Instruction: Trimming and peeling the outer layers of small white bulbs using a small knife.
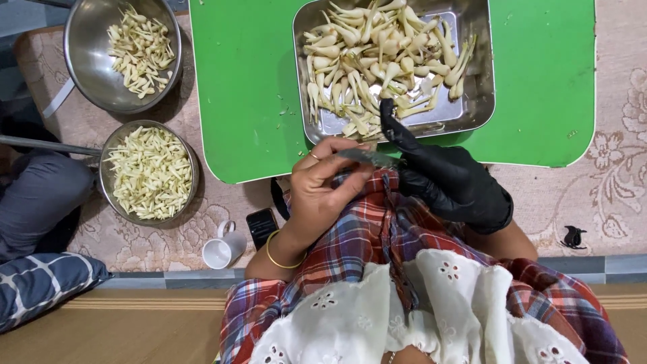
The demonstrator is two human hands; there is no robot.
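My left hand (322,192), bare with a ring and a gold bangle, is closed on a small grey knife (369,158) whose blade points right. My right hand (448,180) wears a black glove and sits just right of the blade. Its forefinger reaches up to the near edge of a steel tray (480,81). The tray holds several pale bulbs with stems (377,57) and stands on a green low table (242,87). Whether the gloved fingers pinch anything is hidden. Both hands hover over my plaid lap.
Two steel bowls of cut pale pieces sit at the left, one far (91,67) and one near (108,185). A white mug (222,249) and a black phone (261,226) lie on the patterned mat. A grey-clothed leg (37,195) and a checked cushion (40,283) are at far left.
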